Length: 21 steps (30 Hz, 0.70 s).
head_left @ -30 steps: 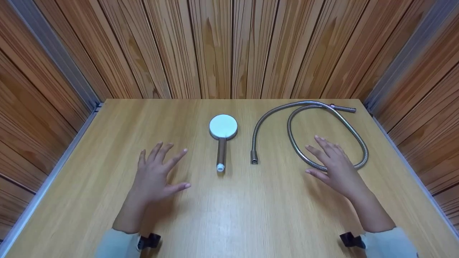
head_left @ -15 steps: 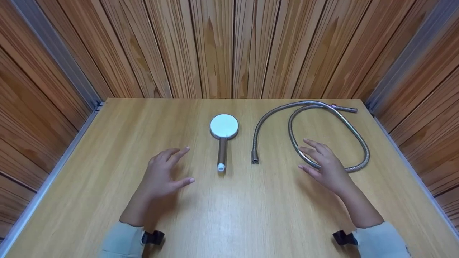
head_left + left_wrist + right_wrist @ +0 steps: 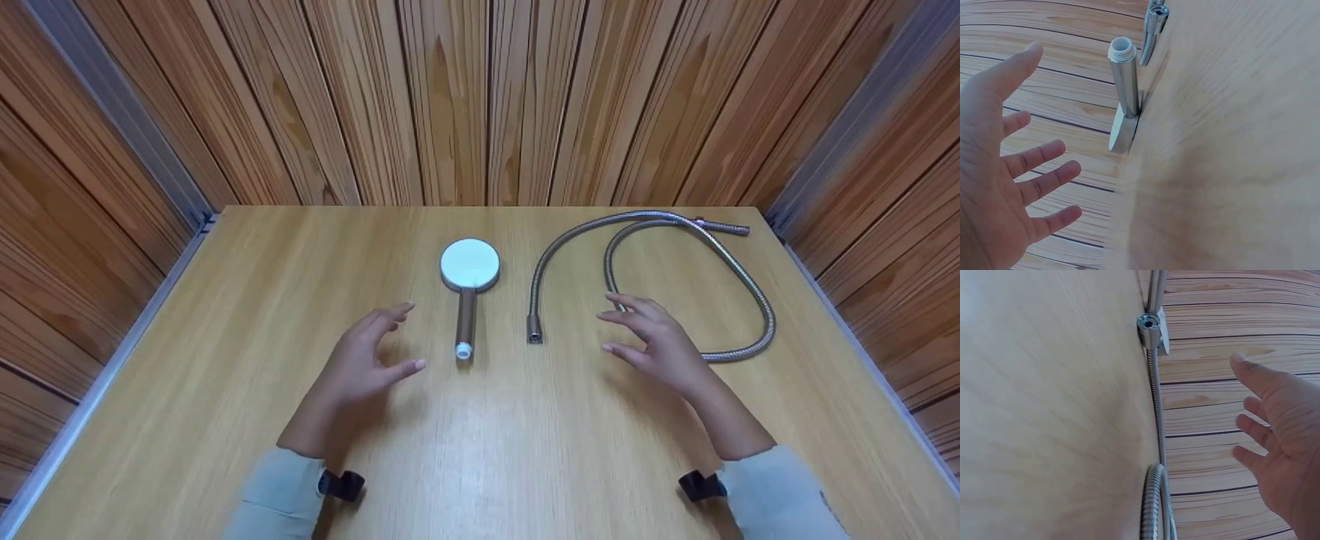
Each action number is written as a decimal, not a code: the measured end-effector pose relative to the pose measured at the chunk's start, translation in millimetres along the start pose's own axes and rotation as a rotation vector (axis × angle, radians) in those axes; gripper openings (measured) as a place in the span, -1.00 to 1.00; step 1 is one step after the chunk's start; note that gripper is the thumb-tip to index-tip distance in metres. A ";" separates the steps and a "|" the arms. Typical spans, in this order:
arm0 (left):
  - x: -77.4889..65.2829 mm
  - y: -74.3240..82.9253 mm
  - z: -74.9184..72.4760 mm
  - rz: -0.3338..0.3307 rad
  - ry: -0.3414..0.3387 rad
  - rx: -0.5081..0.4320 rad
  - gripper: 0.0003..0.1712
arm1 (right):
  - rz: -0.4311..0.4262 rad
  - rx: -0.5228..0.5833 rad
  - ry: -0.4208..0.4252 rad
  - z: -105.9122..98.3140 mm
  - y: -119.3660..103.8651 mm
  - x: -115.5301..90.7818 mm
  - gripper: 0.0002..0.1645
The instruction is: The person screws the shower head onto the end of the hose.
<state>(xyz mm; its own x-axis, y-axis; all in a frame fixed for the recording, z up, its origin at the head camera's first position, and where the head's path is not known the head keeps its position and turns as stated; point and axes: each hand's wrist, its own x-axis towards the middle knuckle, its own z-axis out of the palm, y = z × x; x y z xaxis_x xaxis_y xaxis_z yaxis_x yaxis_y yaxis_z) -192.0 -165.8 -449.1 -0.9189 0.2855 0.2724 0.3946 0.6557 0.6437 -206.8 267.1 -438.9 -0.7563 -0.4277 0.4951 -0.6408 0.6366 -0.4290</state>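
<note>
A hand shower (image 3: 469, 264) with a round white face and a brown-grey handle lies face up mid-table, its white threaded end (image 3: 1122, 49) toward the person. To its right a metal shower hose (image 3: 765, 315) lies in a loop, and its conical end nut (image 3: 534, 330) points toward the person. My left hand (image 3: 364, 360) hovers left of the handle, thumb and fingers spread apart, holding nothing. My right hand (image 3: 654, 341) is over the loop's near left part, covering a stretch of hose in the head view; its fingers are relaxed and grip nothing.
The wooden table (image 3: 480, 465) meets a wood-panelled wall (image 3: 450, 105) at the back, with more panels at both sides. Metal strips run along the side edges. Each sleeve cuff has a small black camera (image 3: 345, 486) at the wrist.
Both hands have moved inward, the left toward the hand shower and the right leftward across the hose loop. Their fingers have bent a little. The hand shower and hose lie as before.
</note>
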 end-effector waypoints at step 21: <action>38.5 -4.5 30.6 -0.135 0.012 -0.349 -0.55 | 0.082 0.157 -0.165 44.9 4.2 39.6 -0.58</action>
<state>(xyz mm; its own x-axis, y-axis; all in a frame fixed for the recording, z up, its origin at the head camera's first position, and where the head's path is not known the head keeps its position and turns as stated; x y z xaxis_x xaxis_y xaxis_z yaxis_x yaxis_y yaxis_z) -229.0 -136.4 -463.3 -0.9634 0.2028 0.1754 0.2461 0.4089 0.8788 -245.4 224.0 -455.0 -0.8098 -0.4857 0.3292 -0.5791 0.5716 -0.5813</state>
